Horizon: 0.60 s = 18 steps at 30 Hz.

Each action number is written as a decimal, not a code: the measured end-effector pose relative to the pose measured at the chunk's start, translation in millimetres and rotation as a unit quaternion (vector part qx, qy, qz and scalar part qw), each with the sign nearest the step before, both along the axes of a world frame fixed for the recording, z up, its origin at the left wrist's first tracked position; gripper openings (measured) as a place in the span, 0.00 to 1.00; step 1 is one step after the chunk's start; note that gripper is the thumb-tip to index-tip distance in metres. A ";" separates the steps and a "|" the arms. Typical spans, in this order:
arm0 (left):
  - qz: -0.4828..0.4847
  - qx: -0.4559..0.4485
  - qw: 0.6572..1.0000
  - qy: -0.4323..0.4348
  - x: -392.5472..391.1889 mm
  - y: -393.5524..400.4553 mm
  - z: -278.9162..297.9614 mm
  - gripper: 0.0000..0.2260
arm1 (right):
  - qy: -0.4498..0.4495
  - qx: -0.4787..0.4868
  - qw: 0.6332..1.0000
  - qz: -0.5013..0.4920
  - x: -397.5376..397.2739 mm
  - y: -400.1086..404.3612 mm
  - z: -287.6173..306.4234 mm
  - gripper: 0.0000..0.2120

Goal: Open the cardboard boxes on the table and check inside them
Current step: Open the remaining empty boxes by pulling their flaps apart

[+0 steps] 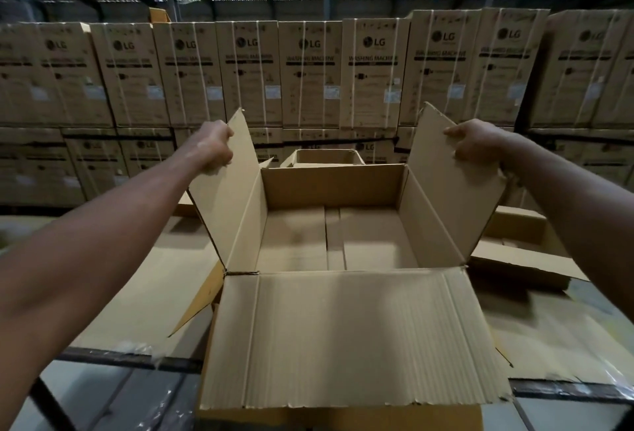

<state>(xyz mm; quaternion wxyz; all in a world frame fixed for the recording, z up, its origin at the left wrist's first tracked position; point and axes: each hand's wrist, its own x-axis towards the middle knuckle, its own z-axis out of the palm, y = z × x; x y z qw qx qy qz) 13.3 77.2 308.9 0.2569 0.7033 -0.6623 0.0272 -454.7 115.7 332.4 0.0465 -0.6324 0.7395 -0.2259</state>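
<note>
The plain brown cardboard box (329, 224) sits at the near edge of the cardboard-covered table (144, 293), its near flap (353, 338) folded down over that edge toward us. Our left hand (214, 147) grips the top of the raised left flap (236, 190) and our right hand (475, 144) grips the raised right flap (446, 183), hands well apart. We spread both flaps evenly outward, so the box stays square on the table and does not tip off the edge. Only the bare bottom panels show inside; it looks empty. A smaller open cardboard box (326, 157) waits toward the far edge, and a flattened one (521, 252) lies right.
</note>
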 end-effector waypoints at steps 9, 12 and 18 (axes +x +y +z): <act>0.000 0.000 1.000 -0.011 -3.4 -23.3 -1.9 0.33 | -0.009 0.017 1.000 0.010 -4.6 -28.9 -25.6 0.32; -0.001 0.001 1.000 -0.017 -3.5 -27.7 -3.4 0.32 | 0.008 0.018 1.000 0.011 -5.1 -37.6 -44.2 0.30; -0.002 0.021 1.000 -0.021 2.9 -46.6 -32.2 0.34 | -0.040 0.024 0.999 0.006 -5.9 -49.4 -77.3 0.30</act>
